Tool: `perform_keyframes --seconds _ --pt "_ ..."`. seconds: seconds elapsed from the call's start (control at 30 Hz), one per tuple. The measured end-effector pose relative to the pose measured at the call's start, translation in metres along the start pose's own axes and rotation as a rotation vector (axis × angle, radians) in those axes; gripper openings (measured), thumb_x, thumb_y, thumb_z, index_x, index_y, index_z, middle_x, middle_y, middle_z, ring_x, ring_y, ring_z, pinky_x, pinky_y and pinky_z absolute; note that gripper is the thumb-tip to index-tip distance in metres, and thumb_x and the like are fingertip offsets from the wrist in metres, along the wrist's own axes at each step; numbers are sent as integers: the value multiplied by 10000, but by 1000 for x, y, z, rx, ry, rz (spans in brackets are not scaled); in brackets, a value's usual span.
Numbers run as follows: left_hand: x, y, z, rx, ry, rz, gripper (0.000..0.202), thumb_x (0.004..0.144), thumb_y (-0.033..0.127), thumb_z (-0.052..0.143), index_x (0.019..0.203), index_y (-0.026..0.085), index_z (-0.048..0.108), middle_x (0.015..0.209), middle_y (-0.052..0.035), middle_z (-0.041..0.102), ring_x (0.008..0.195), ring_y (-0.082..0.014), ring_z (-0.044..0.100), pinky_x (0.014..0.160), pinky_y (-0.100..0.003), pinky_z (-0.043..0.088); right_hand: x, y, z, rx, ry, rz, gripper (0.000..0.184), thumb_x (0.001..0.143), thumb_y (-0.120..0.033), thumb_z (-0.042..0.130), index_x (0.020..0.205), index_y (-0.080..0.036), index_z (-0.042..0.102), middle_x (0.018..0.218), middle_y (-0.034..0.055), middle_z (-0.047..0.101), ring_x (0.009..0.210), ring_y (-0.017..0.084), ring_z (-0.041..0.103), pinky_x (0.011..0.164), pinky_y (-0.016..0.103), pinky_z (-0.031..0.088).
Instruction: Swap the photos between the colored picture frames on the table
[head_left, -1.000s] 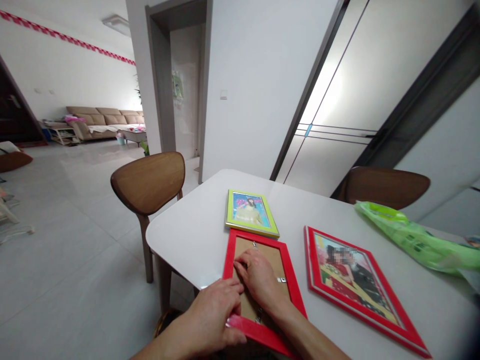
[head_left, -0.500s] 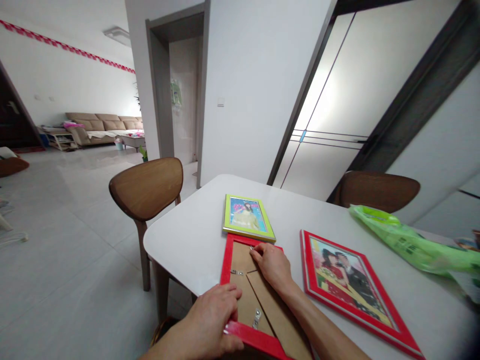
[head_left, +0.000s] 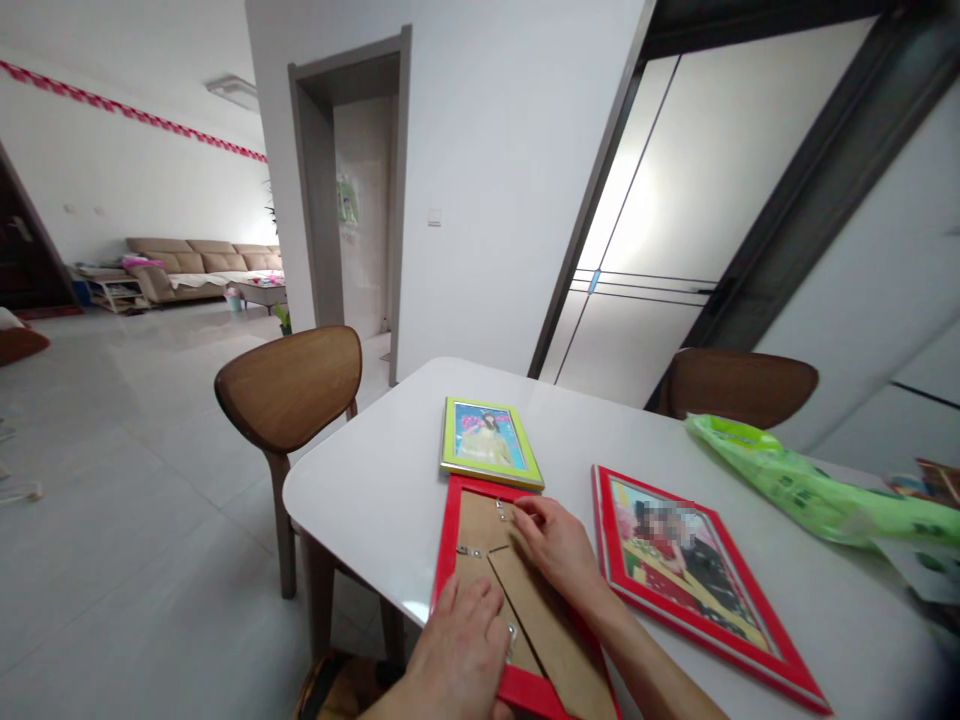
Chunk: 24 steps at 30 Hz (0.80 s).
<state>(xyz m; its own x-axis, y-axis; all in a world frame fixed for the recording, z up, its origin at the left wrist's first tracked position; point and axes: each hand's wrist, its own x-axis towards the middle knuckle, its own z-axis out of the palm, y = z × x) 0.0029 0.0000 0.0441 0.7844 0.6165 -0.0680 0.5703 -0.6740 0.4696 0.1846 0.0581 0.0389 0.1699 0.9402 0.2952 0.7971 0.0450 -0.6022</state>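
A red picture frame (head_left: 450, 525) lies face down on the white table (head_left: 375, 490), its brown backing board and small metal clips showing. My left hand (head_left: 461, 650) lies flat on the near part of the backing, fingers stretched out by a clip. My right hand (head_left: 555, 545) rests on the far right part of the backing, its fingertips pinched at a small metal clip near the top edge.
A green frame (head_left: 487, 440) with a photo lies just beyond. A larger red frame (head_left: 694, 580) with a photo lies to the right. A green plastic bag (head_left: 810, 490) is at far right. Wooden chairs stand at the left (head_left: 289, 385) and back (head_left: 739, 385).
My right hand moved from the backing's middle up to the top edge clip. My left hand shifted from gripping the near frame edge to lying on the backing. The camera view dropped a little.
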Motion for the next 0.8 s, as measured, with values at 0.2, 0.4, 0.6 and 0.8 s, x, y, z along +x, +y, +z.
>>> perform_keyframes --seconds 0.2,0.4,0.6,0.8 --pt "-8 6 -5 -120 147 55 384 633 247 614 976 128 489 1253 -159 410 1177 -279 318 1011 -431 162 -47 22 -43 448 187 360 378 727 -415 427 987 -159 526 981 87 612 834 194 579 692 296 455" --pt "0 43 -21 -672 587 98 162 721 316 500 807 213 410 1291 -90 367 1145 -261 372 896 -355 363 -87 -34 -21 1305 -58 504 378 729 -430 469 1017 -189 512 890 57 644 770 201 604 664 332 474" --pt "38 85 -34 -1084 670 180 292 697 279 540 926 214 371 1201 -82 473 1050 -231 481 862 -331 411 -77 -37 -33 1373 255 505 476 689 -399 513 1132 -236 451 909 26 642 820 186 598 648 291 494" --pt "96 85 -28 -1085 520 165 563 737 133 475 1221 201 197 1140 -33 534 977 -158 536 835 -267 434 -48 72 -112 780 336 622 626 699 -301 442 1288 -197 257 797 24 670 631 181 629 543 287 486"
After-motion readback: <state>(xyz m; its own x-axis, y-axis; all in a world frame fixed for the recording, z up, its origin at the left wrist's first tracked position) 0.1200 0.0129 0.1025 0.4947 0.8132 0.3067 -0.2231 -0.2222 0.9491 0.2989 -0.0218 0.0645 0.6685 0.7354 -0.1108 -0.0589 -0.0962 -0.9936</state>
